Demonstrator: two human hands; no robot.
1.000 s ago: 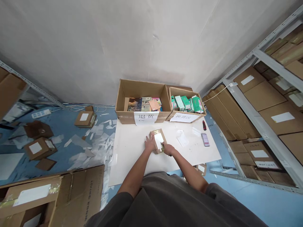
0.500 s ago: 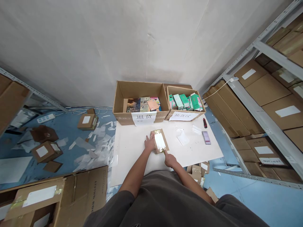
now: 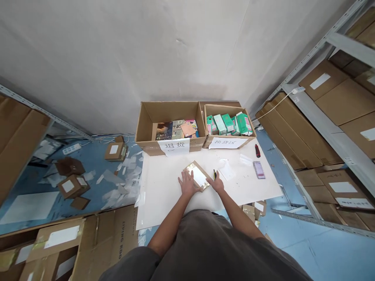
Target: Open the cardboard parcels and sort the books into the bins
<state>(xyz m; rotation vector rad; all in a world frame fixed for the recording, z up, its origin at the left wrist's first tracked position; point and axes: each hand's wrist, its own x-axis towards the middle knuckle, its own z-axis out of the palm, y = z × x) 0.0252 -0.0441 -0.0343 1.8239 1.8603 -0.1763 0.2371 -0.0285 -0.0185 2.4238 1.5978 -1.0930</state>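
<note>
Flanking small box (image 3: 198, 175) — left fingers (image 3: 183, 179) spread against it, right fingers (image 3: 217, 179) seemingly grasping cutter (image 3: 215, 174)

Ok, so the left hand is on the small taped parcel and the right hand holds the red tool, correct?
Not quite: the head view shows the right hand holding a yellow-and-black tool; the red tool lies on the table. The left hand is on the parcel.
</note>
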